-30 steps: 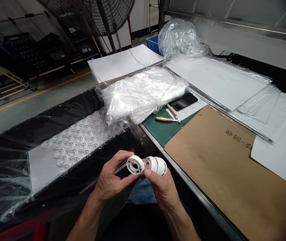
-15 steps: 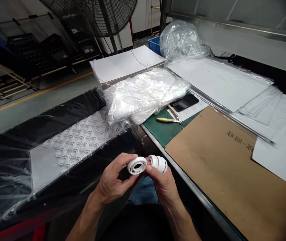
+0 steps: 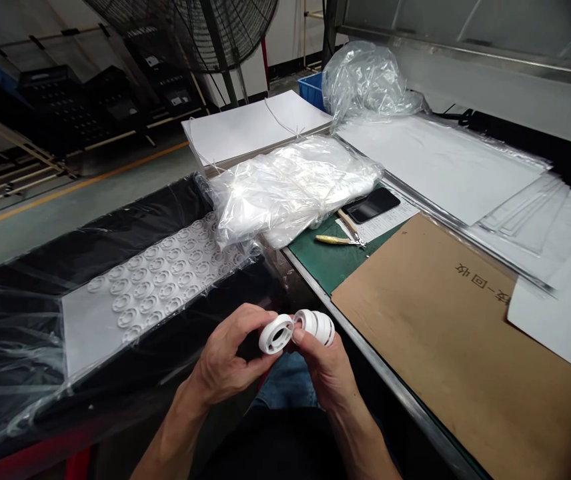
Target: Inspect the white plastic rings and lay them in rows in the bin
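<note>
- While your left hand (image 3: 230, 357) is pinching a single white ring (image 3: 265, 338) between thumb and fingers, your right hand (image 3: 333, 373) is gripping a short stack of rings (image 3: 317, 327), its thumb pressing near the end closest to you
- Both hands are working above your lap (image 3: 290, 387), beside the tabletop (image 3: 323, 267); the single ring is sitting right next to the stack, so closely that you cannot tell whether they are touching
- Off to your left, rows of similar rings (image 3: 167, 273) are lying on a white sheet (image 3: 85, 333)
- Judging by that pinch, you are probably turning the single ring to look it over
- Any next move is likely calling for a light left pinch, so the ring is rolling freely while your right hand is keeping the stack from sliding apart
- Compared with half a second ago, the single ring is tilting more steeply and sitting less flat, while your right hand is holding its stack much as before
</note>
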Demonstrator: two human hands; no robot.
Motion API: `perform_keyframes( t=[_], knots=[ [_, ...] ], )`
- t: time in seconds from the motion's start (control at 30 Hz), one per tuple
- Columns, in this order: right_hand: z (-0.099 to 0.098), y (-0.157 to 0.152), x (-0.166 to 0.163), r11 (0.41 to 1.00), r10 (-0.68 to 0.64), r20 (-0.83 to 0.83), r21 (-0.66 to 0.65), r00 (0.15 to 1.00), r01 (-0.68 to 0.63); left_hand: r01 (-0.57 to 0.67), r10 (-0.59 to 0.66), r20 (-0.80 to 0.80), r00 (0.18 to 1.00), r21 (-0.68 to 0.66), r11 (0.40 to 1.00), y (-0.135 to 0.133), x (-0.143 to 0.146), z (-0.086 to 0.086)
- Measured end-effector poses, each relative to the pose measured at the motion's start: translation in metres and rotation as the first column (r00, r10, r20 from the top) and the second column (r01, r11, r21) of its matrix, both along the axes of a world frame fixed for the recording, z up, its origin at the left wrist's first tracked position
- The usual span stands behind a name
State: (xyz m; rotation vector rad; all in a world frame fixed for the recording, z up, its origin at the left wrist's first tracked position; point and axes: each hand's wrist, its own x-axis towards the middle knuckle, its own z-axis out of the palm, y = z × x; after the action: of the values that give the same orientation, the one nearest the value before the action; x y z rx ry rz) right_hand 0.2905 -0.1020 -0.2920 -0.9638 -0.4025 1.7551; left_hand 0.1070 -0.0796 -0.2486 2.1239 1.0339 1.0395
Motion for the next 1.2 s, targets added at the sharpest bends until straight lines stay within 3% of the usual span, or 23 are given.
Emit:
perform_keyframes(
  t=[0.4, 0.77, 1.2],
  knots=[
    [-0.0044, -0.0005, -0.0020, 1.000, 0.025, -0.003, -0.006, 1.000, -0.025, 0.057, -0.057, 0.001, 0.998, 0.055, 0.997, 0.0008, -0.0012, -0.0033],
    [-0.0059, -0.0029, -0.0026, 1.000, -0.021, 0.006, -0.001, 1.000, 0.021, 0.018, -0.022, 0.066, 0.998, 0.068, 0.998, -0.0004, -0.0016, -0.0068],
    [-0.0100, -0.0015, -0.0055, 0.999, 0.048, -0.050, -0.019, 0.998, -0.049, 0.031, -0.032, 0.024, 0.999, 0.066, 0.997, -0.0035, -0.0019, -0.0030]
  ],
)
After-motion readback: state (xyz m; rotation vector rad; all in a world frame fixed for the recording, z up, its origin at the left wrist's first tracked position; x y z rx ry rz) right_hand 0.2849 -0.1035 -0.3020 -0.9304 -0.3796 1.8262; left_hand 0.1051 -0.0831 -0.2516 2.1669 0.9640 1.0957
